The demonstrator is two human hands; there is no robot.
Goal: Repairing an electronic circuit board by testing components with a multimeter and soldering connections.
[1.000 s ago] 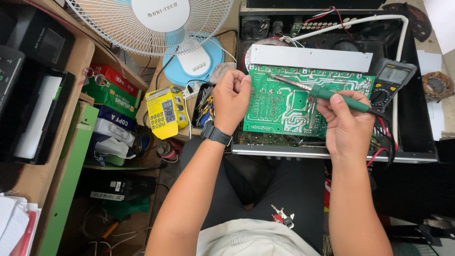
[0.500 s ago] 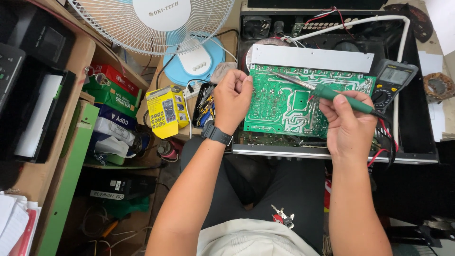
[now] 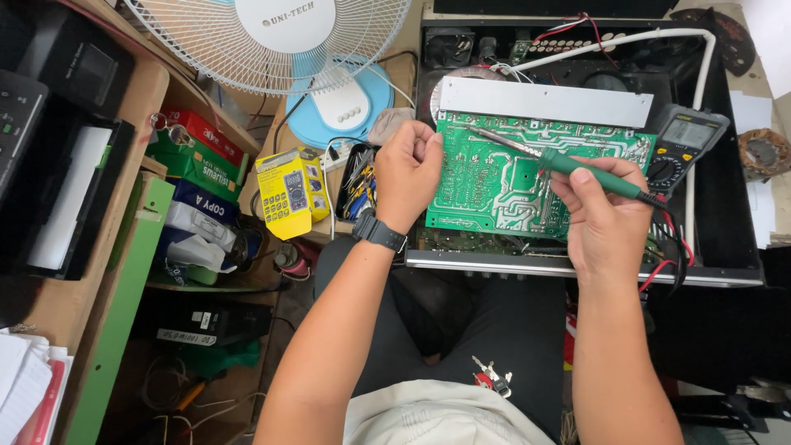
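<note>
The right hand [image 3: 606, 218] grips a green-handled soldering iron [image 3: 568, 163] like a pen, its metal tip laid across the upper left part of the green circuit board [image 3: 511, 177], which lies solder side up over the open black chassis [image 3: 717, 239]. The left hand [image 3: 408, 173] is closed into a loose fist at the board's left edge, thumb and fingertips pinched together; what they pinch, if anything, cannot be told. To do this step well, the person should probably brace the right wrist on the chassis rim, touch only one joint with the tip, and keep the left hand holding the board still. A multimeter [image 3: 684, 140] lies at the board's right edge, beside the iron's cord. The exact joint under the tip is too small to make out, the board's lower edge is partly covered by both hands, and the chassis's far side is cut off by the picture's top.
</note>
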